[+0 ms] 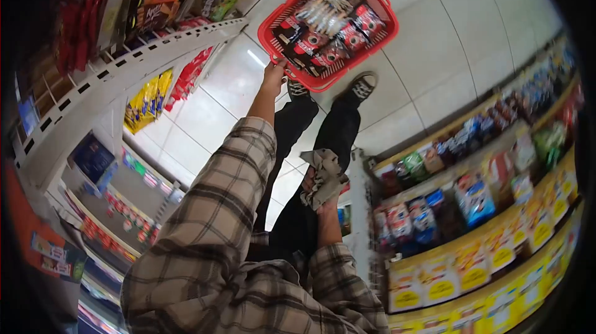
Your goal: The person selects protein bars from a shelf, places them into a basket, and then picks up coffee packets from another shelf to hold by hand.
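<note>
**Pale tiled shop floor [447,30] seen from above**

Largest first, we have the white metal shelving [112,73] on our left, carrying bagged and boxed goods, with glossy yellow packets [149,101] hanging near glossy red packets [189,79]. On our right, the curved-looking stocked shelves [496,148] hold rows of small bags, and blue-and-white packets [475,194] stand above a band of bright yellow packs.

Between them we see our beige-and-black plaid shirt [220,172] and black trousers [343,132], our legs apart.

Next in size, the red plastic shopping basket [390,30] is out in front of us, just beyond our black lace-up shoes [361,89] and partly covering one. Whether it touches the floor, we cannot tell.

The crumpled grey-beige sheet [326,169] is well apart from the basket, in front of our legs; we cannot tell if it is cloth or paper. Our right hand [309,182] is wrapped around it, half hidden by the folds.

Our left hand [276,74] is clamped on the basket's near left corner.

Smallest are the basket's contents: red-and-black packets [354,37] beside clear-wrapped tan packets [329,8].
</note>
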`<state>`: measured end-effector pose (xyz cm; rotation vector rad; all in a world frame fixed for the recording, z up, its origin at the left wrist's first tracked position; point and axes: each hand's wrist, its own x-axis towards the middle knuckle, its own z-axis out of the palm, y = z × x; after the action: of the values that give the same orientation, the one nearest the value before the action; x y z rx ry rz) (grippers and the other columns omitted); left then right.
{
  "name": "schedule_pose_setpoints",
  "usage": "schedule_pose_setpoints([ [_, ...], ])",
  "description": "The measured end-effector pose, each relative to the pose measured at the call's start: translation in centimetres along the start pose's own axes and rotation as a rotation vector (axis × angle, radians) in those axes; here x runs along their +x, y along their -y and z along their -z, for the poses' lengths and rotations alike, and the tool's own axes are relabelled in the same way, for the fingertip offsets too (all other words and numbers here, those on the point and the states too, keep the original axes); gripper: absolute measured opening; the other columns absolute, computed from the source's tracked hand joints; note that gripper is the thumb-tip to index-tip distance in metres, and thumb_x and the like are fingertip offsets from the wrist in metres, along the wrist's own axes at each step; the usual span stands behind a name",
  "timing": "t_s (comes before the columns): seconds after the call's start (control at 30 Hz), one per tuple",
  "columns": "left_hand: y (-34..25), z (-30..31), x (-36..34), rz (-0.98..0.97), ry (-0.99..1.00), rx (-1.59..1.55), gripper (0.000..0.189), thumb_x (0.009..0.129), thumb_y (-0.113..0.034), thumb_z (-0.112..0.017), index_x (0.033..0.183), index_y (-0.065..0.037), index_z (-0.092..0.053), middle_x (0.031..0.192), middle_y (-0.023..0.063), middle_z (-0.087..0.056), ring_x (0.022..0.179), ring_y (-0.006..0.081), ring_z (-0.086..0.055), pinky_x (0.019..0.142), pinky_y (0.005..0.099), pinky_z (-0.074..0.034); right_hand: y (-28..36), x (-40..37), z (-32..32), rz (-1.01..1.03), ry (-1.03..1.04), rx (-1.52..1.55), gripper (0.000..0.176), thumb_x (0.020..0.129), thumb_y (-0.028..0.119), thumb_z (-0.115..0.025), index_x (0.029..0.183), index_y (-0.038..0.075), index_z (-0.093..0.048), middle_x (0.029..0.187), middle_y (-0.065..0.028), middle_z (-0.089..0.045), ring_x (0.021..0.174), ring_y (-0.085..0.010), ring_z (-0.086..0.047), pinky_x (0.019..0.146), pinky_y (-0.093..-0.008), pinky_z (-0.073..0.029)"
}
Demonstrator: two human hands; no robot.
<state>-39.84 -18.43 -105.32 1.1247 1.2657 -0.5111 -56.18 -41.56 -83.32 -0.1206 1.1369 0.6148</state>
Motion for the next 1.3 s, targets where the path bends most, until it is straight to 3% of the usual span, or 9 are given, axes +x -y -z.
schedule_pose_setpoints([
  [0.2,-3.9,-2.9,-4.3,0.011,0.095,0.0,0.035,0.091,-0.047,-0.054,0.074,-0.016,-0.054,0.07,-0.0014,-0.057,0.066,0.0158,-0.051,0.064,0.0314,-0.035,-9.0,-2.2,3.4,0.113,-0.028,0.07,0.037,0.093,0.041,-0.044,0.101,0.006,-0.054,0.08,-0.0069,-0.057,0.064,-0.0176,-0.054,0.056,-0.029,-0.045],
  [0.37,-6.6,-4.7,-7.7,0.153,0.32,-0.178,0.041,0.089,-0.049,-0.054,0.098,-0.009,-0.047,0.091,0.0083,-0.047,0.068,0.0196,-0.043,0.059,0.0309,-0.035,-16.6,-2.5,9.7,0.106,-0.011,0.032,0.04,0.095,0.041,-0.038,0.097,0.006,-0.057,0.076,-0.0068,-0.059,0.06,-0.0186,-0.057,0.055,-0.0321,-0.049],
  [0.6,3.9,0.7,-7.0,0.13,0.425,-0.171,0.04,0.094,-0.047,-0.048,0.094,-0.008,-0.047,0.078,0.0078,-0.046,0.063,0.0178,-0.04,0.054,0.0295,-0.033,-28.2,-3.7,20.0,0.22,0.349,0.374,0.038,0.095,0.041,-0.041,0.103,0.005,-0.053,0.084,-0.0068,-0.056,0.067,-0.017,-0.055,0.059,-0.0298,-0.048],
  [0.8,13.2,9.6,-11.1,0.358,0.516,-0.157,0.042,0.092,-0.05,-0.05,0.094,-0.008,-0.047,0.078,0.009,-0.045,0.067,0.0191,-0.04,0.057,0.0297,-0.034,-41.3,0.8,23.2,0.256,0.322,0.518,0.039,0.095,0.041,-0.041,0.1,0.005,-0.054,0.083,-0.0062,-0.058,0.067,-0.0175,-0.056,0.059,-0.0316,-0.049],
  [0.87,16.4,14.3,-12.8,0.3,0.458,-0.102,0.046,0.089,-0.051,-0.053,0.095,-0.005,-0.047,0.08,0.0101,-0.045,0.071,0.0209,-0.043,0.06,0.0306,-0.038,-47.6,2.7,25.4,0.221,0.403,0.517,0.035,0.096,0.037,-0.042,0.099,0.005,-0.057,0.082,-0.0077,-0.061,0.065,-0.0202,-0.059,0.058,-0.0353,-0.051],
  [0.97,20.0,20.0,-14.5,0.341,0.457,-0.044,0.047,0.089,-0.05,-0.054,0.095,-0.004,-0.047,0.081,0.009,-0.046,0.074,0.0202,-0.046,0.063,0.0306,-0.041,-51.9,-0.5,25.6,0.345,0.151,0.429,0.035,0.095,0.038,-0.042,0.092,0.007,-0.058,0.071,-0.006,-0.058,0.061,-0.0203,-0.059,0.057,-0.0357,-0.051],
  [1.03,23.8,24.2,-14.7,0.286,0.385,0.092,0.038,0.091,-0.047,-0.053,0.095,-0.01,-0.049,0.077,0.0044,-0.046,0.069,0.0172,-0.046,0.058,0.0299,-0.04,-56.7,-0.8,29.5,0.31,0.303,0.552,0.035,0.095,0.038,-0.041,0.092,0.007,-0.058,0.072,-0.0059,-0.058,0.061,-0.0199,-0.059,0.056,-0.0354,-0.051],
  [1.13,29.5,31.4,-15.0,0.237,0.401,0.145,0.032,0.094,-0.048,-0.05,0.092,-0.016,-0.051,0.072,0.0005,-0.045,0.06,0.0146,-0.042,0.053,0.0293,-0.036,-64.3,-1.6,34.2,0.338,0.051,0.585,0.034,0.095,0.037,-0.04,0.091,0.008,-0.057,0.072,-0.0057,-0.058,0.061,-0.0203,-0.059,0.056,-0.036,-0.05],
  [1.3,38.9,43.6,-15.3,0.201,0.356,0.283,0.042,0.096,-0.056,-0.038,0.095,-0.017,-0.051,0.073,0.0014,-0.048,0.057,0.0136,-0.04,0.051,0.0264,-0.035,-72.7,0.9,40.3,0.343,0.176,0.728,0.034,0.095,0.037,-0.04,0.089,0.009,-0.058,0.07,-0.0061,-0.058,0.06,-0.0217,-0.058,0.056,-0.0374,-0.05],
])
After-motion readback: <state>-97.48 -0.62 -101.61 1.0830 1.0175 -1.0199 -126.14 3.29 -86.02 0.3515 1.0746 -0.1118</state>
